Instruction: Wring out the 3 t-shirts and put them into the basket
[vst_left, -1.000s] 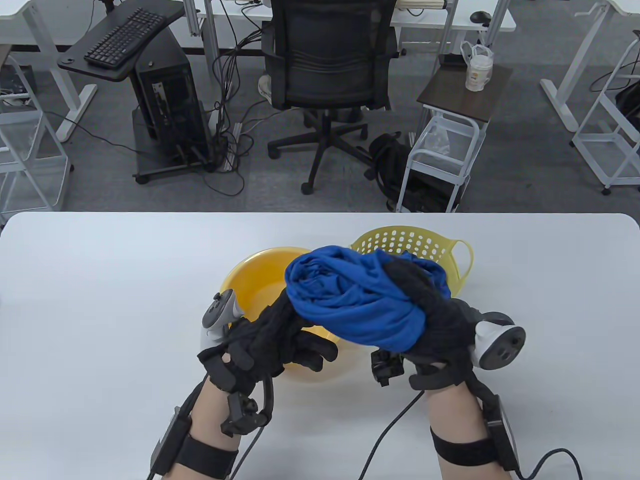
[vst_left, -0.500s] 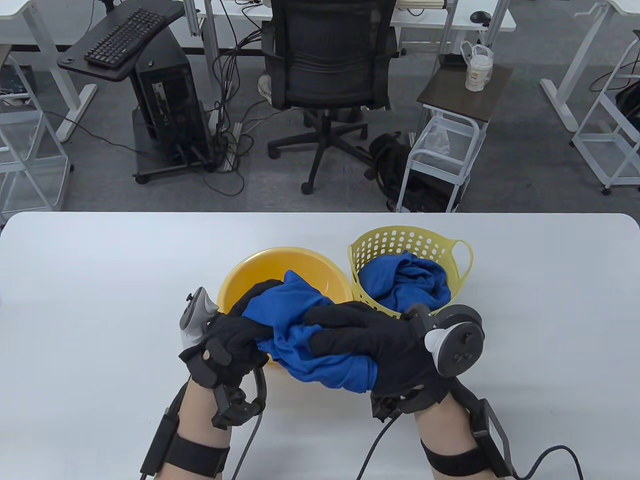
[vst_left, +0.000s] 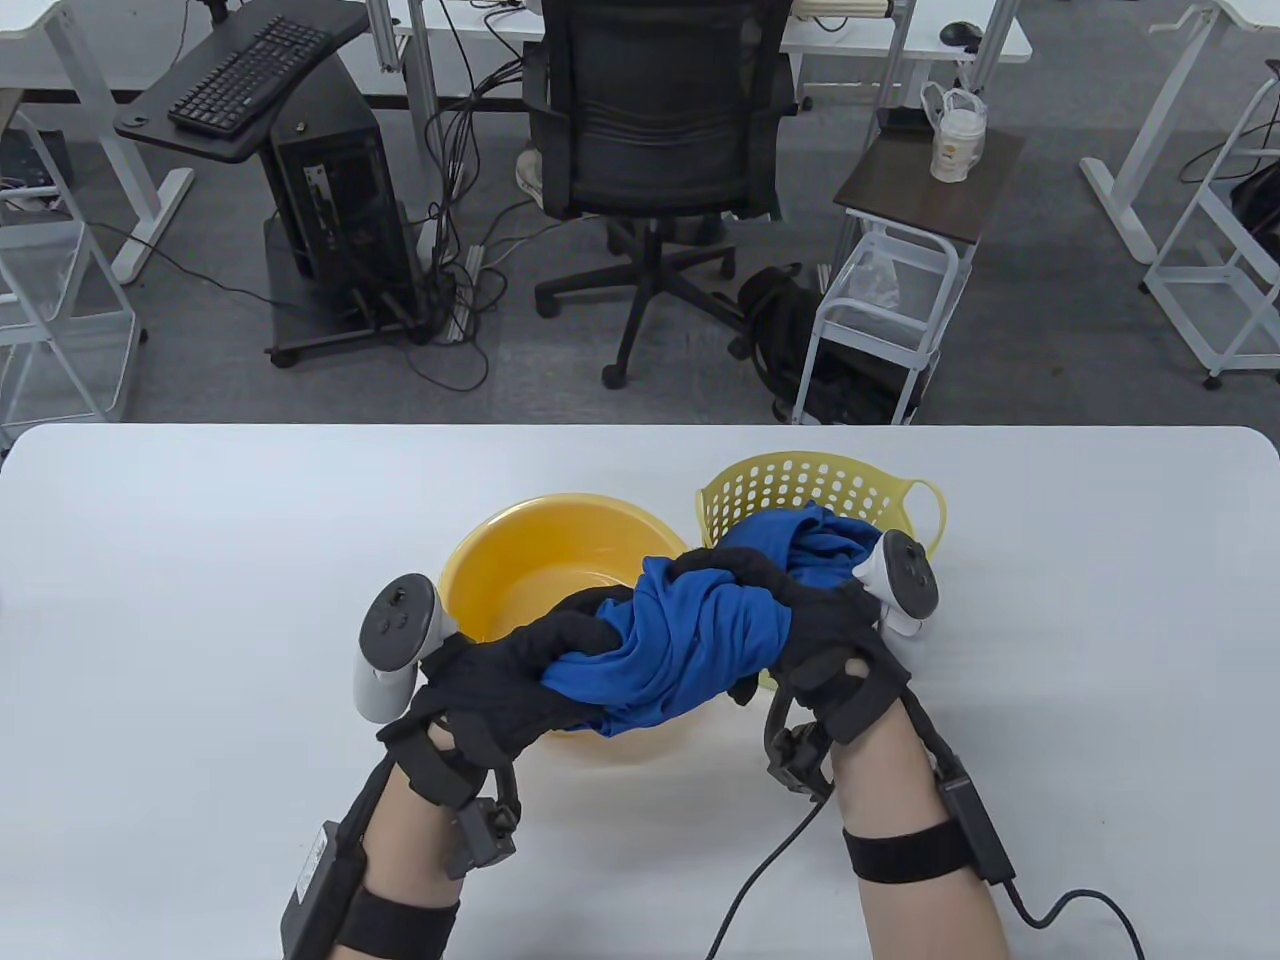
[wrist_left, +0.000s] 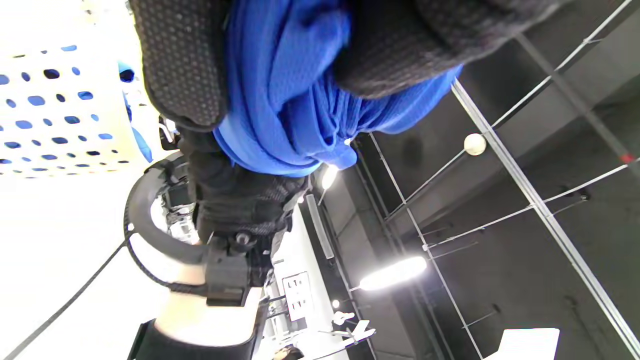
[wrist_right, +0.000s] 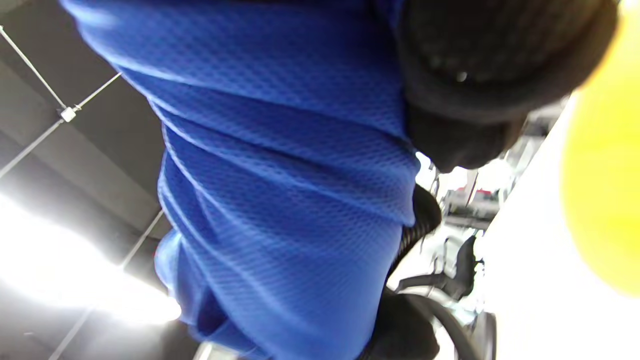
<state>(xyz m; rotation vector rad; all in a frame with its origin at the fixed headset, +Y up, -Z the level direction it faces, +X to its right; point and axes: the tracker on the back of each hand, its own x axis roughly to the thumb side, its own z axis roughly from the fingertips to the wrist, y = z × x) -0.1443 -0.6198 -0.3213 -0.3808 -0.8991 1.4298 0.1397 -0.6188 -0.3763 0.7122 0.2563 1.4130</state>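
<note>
A blue t-shirt (vst_left: 690, 640) is twisted into a rope between both hands, above the orange basin (vst_left: 530, 580). My left hand (vst_left: 540, 665) grips its left end; my right hand (vst_left: 790, 610) grips its right end, fingers curled round the cloth. The twisted mesh fabric (wrist_right: 280, 190) fills the right wrist view; the left wrist view shows the shirt (wrist_left: 285, 100) clamped in gloved fingers (wrist_left: 185, 65). More blue cloth (vst_left: 830, 545) lies in the yellow perforated basket (vst_left: 790, 480) behind my right hand. How many shirts lie in the basket cannot be told.
The basin and basket stand side by side at the white table's (vst_left: 200, 600) middle. Cables (vst_left: 760, 880) trail from my wrists toward the near edge. An office chair (vst_left: 655, 150) and a small cart (vst_left: 880, 310) stand beyond the far edge.
The bunched shirt came down from in front of the basket and is now twisted tight. My hands rotated in opposite ways, the right one turning its tracker up near the basket.
</note>
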